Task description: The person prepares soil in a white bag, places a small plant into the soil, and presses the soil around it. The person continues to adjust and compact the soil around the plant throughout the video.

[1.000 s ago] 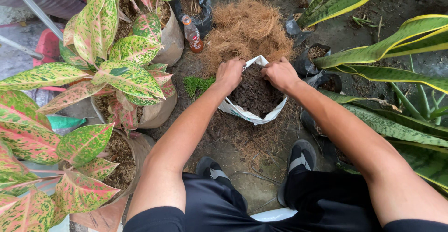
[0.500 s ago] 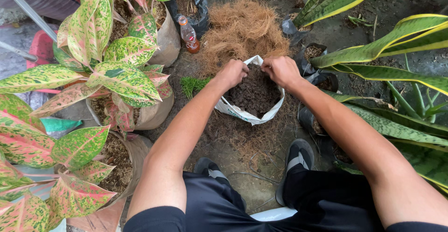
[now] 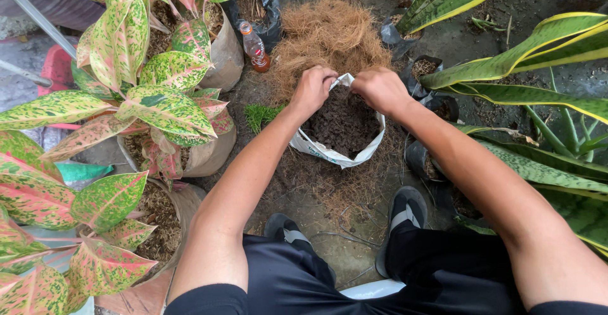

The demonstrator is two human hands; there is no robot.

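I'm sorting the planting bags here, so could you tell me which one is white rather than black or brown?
The white bag of dark soil, gripped at its far rim by the left hand and right hand.

my left hand (image 3: 311, 89) and right hand (image 3: 380, 88) have drawn closer together at the far rim of the white bag (image 3: 335, 155), bunching its edge between them.

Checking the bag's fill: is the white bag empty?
No, the white bag holds dark soil nearly to its rolled rim.
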